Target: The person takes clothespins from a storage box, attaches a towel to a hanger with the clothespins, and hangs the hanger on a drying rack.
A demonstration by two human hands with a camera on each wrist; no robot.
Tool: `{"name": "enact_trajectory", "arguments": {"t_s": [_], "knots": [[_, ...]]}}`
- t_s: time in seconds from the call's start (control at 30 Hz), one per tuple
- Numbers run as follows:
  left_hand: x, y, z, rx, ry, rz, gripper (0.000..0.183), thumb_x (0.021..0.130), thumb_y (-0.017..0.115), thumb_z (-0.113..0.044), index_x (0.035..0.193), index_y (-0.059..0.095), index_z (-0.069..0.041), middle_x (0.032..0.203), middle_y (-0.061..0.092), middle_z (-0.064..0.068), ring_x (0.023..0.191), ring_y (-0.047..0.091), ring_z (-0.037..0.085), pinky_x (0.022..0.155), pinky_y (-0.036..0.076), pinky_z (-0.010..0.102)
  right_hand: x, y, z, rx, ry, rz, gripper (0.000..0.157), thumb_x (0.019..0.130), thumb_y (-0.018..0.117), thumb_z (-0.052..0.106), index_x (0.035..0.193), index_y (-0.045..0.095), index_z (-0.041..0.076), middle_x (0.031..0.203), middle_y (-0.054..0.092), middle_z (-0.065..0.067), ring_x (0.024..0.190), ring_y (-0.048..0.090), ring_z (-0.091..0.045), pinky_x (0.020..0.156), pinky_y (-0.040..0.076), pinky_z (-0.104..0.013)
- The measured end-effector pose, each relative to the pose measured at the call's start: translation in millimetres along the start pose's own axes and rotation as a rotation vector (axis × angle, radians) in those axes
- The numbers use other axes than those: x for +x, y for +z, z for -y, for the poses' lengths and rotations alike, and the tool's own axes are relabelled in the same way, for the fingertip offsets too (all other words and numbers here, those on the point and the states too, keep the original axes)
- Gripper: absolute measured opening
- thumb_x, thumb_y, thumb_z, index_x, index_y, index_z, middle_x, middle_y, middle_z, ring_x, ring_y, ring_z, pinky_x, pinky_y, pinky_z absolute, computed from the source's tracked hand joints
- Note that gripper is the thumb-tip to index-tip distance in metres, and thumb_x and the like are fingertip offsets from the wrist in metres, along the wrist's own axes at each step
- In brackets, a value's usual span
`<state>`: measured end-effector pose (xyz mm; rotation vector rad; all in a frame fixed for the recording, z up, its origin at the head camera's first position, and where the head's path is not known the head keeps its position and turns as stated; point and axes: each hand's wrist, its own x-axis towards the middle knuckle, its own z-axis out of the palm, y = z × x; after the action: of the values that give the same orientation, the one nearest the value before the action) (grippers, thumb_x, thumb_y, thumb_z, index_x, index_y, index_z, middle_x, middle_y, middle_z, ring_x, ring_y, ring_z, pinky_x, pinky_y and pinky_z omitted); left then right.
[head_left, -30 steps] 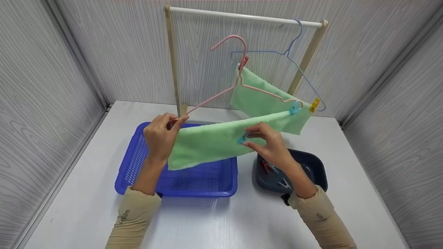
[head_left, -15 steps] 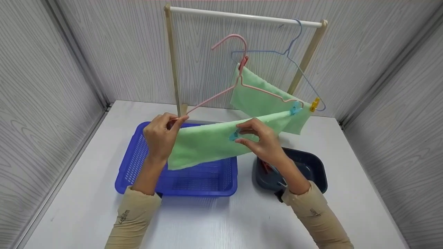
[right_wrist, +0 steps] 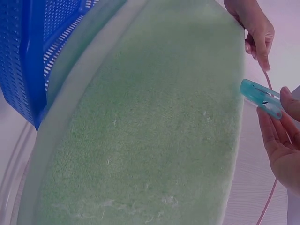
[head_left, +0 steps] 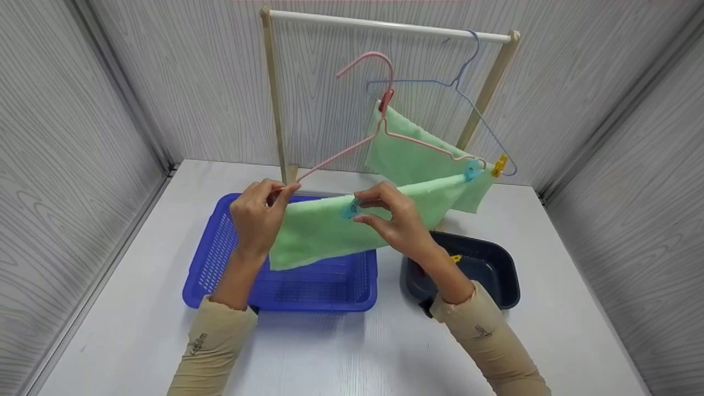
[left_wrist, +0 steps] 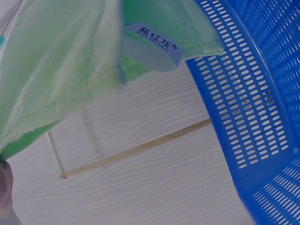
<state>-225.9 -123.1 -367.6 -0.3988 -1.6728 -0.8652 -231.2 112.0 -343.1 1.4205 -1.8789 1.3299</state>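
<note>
My left hand (head_left: 256, 217) holds the left end of a pink wire hanger (head_left: 336, 157) together with a corner of a light green towel (head_left: 313, 236). A light blue clothespin (head_left: 472, 169) fastens the towel's other end to the hanger's right end. Between thumb and fingers, my right hand (head_left: 393, 214) pinches another light blue clothespin (head_left: 352, 209) near the towel's upper edge, left of its middle. The right wrist view shows this teal-looking clothespin (right_wrist: 260, 98) at the cloth's edge; whether it touches is unclear. A printed label (left_wrist: 154, 40) shows on the cloth in the left wrist view.
Below the towel sits a blue basket (head_left: 324, 305). A dark tray (head_left: 503, 275) with a yellow clothespin (head_left: 455, 258) stands right of it. Behind, a blue hanger (head_left: 423, 82) hangs from a white rod (head_left: 385, 25), bearing a second green towel (head_left: 407, 148) with red and yellow clothespins.
My right hand has moved left along the towel and slightly up, carrying the light blue clothespin toward my left hand. The left hand has stayed almost still, gripping the hanger and towel.
</note>
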Motion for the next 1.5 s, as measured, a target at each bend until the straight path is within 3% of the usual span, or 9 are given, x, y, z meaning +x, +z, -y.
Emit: {"name": "enact_trajectory", "arguments": {"t_s": [0.4,0.83,1.5], "knots": [[1.0,-0.6,-2.6,-0.025,0.049,0.044,0.042,0.086,0.06,-0.038,0.071,0.065,0.001,0.055,0.053,0.008,0.047,0.046,0.019,0.041,0.034,0.031,11.5,13.7,4.0,-0.022,-0.028,-0.01,0.026,0.076,0.069,-0.007,0.097,0.055,-0.007,0.097,0.056,-0.016,0.09,0.059,-0.024,0.077,0.05,-0.031],[0.5,1.0,-2.3,-0.035,0.045,0.046,0.044,0.086,0.06,-0.039,0.071,0.065,0.001,0.056,0.054,0.009,0.048,0.048,0.019,0.042,0.038,0.032,22.2,25.4,7.5,-0.025,-0.052,-0.017,0.022,0.077,0.069,-0.007,0.093,0.055,-0.006,0.096,0.056,-0.015,0.09,0.06,-0.023,0.078,0.05,-0.03],[-2.0,1.6,-2.2,-0.041,0.051,0.046,0.04,0.086,0.061,-0.038,0.072,0.066,-0.001,0.056,0.054,0.007,0.048,0.047,0.018,0.042,0.036,0.03,35.5,59.1,4.1,-0.186,-0.191,-0.065,0.018,0.077,0.071,-0.001,0.091,0.06,-0.003,0.088,0.06,-0.01,0.083,0.062,-0.018,0.075,0.049,-0.022]]}}
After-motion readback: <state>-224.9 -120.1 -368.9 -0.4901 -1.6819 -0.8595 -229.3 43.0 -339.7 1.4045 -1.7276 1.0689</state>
